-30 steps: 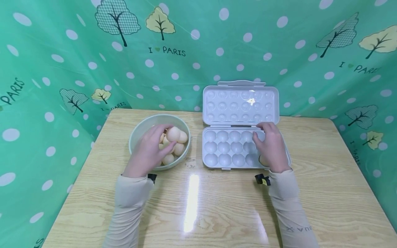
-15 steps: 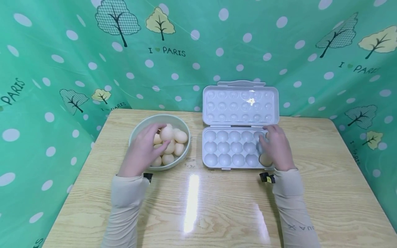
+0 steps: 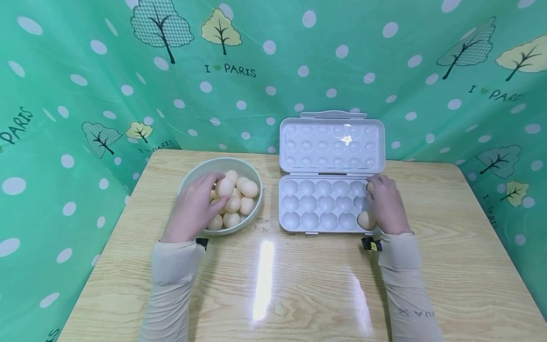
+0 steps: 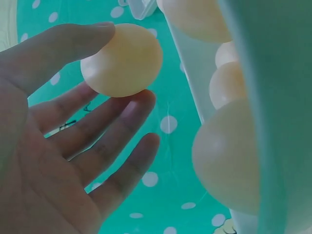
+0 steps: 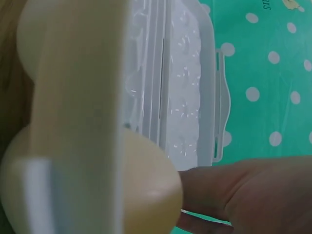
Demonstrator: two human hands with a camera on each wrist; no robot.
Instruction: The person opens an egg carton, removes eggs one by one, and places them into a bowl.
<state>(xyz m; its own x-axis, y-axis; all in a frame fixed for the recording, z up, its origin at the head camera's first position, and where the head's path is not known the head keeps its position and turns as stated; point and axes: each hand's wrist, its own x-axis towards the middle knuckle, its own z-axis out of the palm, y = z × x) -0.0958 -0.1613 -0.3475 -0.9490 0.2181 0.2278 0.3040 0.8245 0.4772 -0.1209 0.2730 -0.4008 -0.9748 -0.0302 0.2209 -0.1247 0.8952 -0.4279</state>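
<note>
My left hand (image 3: 192, 204) is over the pale green bowl (image 3: 188, 175) in the head view. Its thumb and fingers pinch a cream-coloured egg (image 4: 122, 61), seen clear of the other eggs in the left wrist view. Several more eggs (image 3: 232, 204) lie piled in the bowl. At the right end of the open white egg box (image 3: 326, 203), my right hand (image 3: 386, 204) grips an egg (image 5: 148, 185) near the back row. Its thumb is out of sight in the right wrist view. Another egg (image 3: 366, 221) sits in the front row, beside this hand.
The box's lid (image 3: 332, 145) is tipped back against the green dotted curtain (image 3: 239, 114). Many hollows left of the right hand hold nothing. Bowl and box stand apart on the wooden table (image 3: 316, 280). A blurred pale strip covers part of the right wrist view.
My right hand has moved right along the box, baring hollows and the front-row egg. My left hand has drawn slightly left with its egg, showing more of the pile.
</note>
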